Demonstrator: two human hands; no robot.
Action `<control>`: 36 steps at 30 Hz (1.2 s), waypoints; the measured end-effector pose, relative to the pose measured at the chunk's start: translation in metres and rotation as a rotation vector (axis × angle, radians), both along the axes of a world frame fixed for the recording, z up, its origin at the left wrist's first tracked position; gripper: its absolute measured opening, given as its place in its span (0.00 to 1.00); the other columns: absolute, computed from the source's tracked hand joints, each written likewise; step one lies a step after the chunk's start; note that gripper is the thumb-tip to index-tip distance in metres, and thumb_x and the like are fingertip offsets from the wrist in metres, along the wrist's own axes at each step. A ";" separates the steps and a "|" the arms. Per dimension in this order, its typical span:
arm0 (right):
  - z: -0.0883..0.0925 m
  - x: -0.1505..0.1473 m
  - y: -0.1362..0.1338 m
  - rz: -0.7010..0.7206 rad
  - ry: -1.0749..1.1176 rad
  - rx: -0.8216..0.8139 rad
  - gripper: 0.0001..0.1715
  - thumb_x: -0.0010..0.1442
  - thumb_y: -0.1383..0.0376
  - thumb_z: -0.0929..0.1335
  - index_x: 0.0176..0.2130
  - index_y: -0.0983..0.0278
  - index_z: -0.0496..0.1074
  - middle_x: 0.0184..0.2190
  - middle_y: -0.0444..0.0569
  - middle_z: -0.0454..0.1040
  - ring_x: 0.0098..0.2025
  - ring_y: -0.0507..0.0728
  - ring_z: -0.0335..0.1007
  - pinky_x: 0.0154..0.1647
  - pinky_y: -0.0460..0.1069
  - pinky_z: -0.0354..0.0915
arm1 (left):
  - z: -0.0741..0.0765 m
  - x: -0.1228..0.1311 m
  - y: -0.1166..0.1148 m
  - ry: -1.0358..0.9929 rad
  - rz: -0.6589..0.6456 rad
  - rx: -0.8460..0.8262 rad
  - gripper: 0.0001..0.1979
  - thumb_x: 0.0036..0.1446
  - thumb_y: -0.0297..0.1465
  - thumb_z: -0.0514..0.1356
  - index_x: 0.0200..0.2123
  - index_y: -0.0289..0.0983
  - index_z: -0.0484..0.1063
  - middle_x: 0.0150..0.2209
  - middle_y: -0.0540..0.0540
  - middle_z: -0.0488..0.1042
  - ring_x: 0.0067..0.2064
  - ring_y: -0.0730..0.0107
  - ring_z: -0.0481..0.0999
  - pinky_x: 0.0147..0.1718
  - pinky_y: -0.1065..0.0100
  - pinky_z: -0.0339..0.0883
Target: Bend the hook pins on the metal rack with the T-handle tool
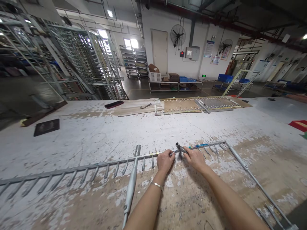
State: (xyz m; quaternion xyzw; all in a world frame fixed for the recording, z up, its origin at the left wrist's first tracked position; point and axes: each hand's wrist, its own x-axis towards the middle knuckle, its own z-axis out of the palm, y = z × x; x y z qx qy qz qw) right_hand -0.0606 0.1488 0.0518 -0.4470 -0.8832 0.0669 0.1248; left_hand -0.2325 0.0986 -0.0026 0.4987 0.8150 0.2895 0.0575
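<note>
Far to the left of your hands, the long metal rack bar (79,167) runs across the worn tabletop (100,134), its short pegs pointing toward you. A loose metal tube (131,185) lies across it, just left of your left hand (165,160).

Your left hand rests on the bar with fingers curled down onto it; whether it truly pinches the bar or only steadies it cannot be told. Just right of it, your right hand (195,158) is closed around a short gray socket tube (180,149) that stands tilted up from the bar between both hands.

The bar looks stiff and rigid but long, so it would likely swing and flex at the ends if lifted from one spot; holding it near the middle, between pegs, seems best. The pegs could catch on skin. The socket tube looks smooth, small and fairly light, easy to grip around its shaft.

Right of your right hand, the bar meets a slanting rod (249,174).
</note>
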 end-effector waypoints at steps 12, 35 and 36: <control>-0.001 0.001 0.002 -0.039 0.035 0.044 0.27 0.69 0.56 0.57 0.65 0.57 0.58 0.40 0.50 0.80 0.39 0.58 0.76 0.37 0.46 0.62 | 0.001 0.001 0.000 -0.001 0.026 -0.020 0.12 0.57 0.40 0.57 0.31 0.42 0.76 0.29 0.49 0.79 0.32 0.69 0.74 0.30 0.69 0.51; -0.012 -0.004 -0.001 -0.060 0.111 -0.067 0.22 0.66 0.56 0.61 0.56 0.58 0.70 0.34 0.50 0.81 0.37 0.60 0.77 0.35 0.48 0.63 | 0.003 0.003 0.000 0.018 0.022 -0.038 0.12 0.59 0.40 0.56 0.33 0.41 0.77 0.32 0.47 0.79 0.34 0.67 0.75 0.32 0.69 0.54; -0.012 -0.002 0.000 -0.074 0.125 -0.063 0.23 0.67 0.56 0.60 0.56 0.59 0.70 0.35 0.51 0.81 0.38 0.60 0.77 0.35 0.48 0.64 | 0.003 0.003 0.000 0.017 0.020 -0.036 0.12 0.59 0.40 0.56 0.33 0.41 0.77 0.31 0.48 0.79 0.34 0.67 0.75 0.32 0.69 0.54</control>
